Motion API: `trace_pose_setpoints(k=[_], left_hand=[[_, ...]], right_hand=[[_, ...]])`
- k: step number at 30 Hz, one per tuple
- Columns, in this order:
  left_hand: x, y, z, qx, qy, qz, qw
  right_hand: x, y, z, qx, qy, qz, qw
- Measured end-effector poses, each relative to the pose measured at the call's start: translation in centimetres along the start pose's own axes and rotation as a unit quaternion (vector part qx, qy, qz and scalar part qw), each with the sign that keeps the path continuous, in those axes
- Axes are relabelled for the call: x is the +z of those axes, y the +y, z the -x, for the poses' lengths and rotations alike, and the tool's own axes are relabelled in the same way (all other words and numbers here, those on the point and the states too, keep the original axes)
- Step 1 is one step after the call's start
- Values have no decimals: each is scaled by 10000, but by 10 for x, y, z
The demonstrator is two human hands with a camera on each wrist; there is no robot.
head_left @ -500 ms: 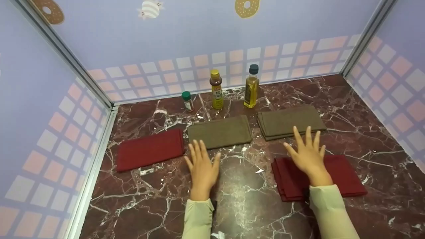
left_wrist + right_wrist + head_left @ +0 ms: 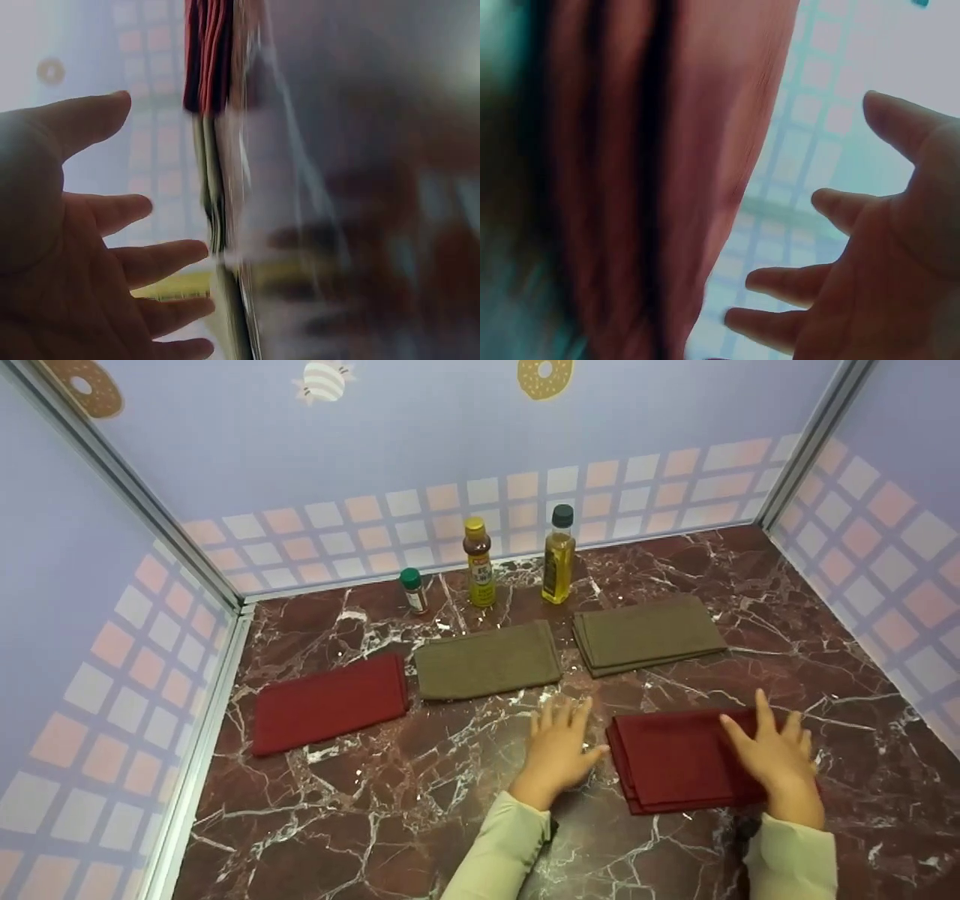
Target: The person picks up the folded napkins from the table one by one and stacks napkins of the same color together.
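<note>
First: Where does the near red cloth (image 2: 675,765) lie?

Second: Folded on the bench (image 2: 420,825), between a person's left grip (image 2: 556,754) and right grip (image 2: 780,757), its right part beneath the right grip.

First: And the grips themselves?

Second: Bare, fingers spread apart, nothing held. The left thumb sits just beside the cloth's left edge; blur in the right wrist view leaves it unclear whether the right fingers touch fabric.

First: What surrounds them?

Second: A left olive cloth (image 2: 487,660) ahead and left of the left grip; a right olive cloth (image 2: 649,636) ahead, between both grips; an outer red cloth (image 2: 330,705) well left. Farther ahead stand a green-capped jar (image 2: 414,591), a yellow-capped bottle (image 2: 480,562) and a dark-capped bottle (image 2: 559,555).
</note>
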State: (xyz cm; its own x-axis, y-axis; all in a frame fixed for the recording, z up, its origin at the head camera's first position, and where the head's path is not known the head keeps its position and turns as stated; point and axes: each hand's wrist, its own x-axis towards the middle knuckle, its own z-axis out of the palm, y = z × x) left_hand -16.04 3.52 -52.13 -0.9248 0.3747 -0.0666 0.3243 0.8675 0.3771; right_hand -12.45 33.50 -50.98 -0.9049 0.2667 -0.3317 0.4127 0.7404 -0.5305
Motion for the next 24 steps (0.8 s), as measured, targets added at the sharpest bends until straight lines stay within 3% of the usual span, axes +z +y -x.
trace_pose_setpoints(k=[7,15,20,24], left_hand=[[13,29,-17,338,-379,-476,9976],[21,39,-27,365,36,-862,9956],[21,37,-28,325,162,-681,9970],[18,32,-25,218,51,-320,9992]], right_hand=[[-5,21,10,385,-37,71,9992],[-5,23,17,364,243,220,9988],[-6,21,19,286,308,167,9990],[-7,19,20,127,329,164,9992]])
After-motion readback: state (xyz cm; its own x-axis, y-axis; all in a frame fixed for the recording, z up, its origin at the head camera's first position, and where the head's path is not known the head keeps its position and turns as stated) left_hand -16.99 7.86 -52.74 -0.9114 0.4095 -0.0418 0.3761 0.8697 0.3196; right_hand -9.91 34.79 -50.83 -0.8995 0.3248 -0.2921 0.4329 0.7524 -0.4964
